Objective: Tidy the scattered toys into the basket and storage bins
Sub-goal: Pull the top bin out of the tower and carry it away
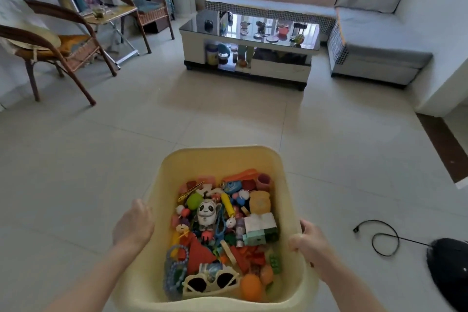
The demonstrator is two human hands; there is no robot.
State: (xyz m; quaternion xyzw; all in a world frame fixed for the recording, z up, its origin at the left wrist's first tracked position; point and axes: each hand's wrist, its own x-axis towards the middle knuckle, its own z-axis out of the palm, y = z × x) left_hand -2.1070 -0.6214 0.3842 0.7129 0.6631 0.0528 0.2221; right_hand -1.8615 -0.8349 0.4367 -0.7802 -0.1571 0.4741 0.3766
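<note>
Basket [222, 159], gripped by both hands, brims with toys [222, 233].

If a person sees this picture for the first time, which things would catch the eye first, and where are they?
The yellow basket, bottom centre, is heaped with bright toys, a panda figure in the middle and white sunglasses at its near end. The left hand and right hand grip its two sides. Beyond, a glass coffee table stands before the sofa, and a black cable lies on the floor at right.
</note>
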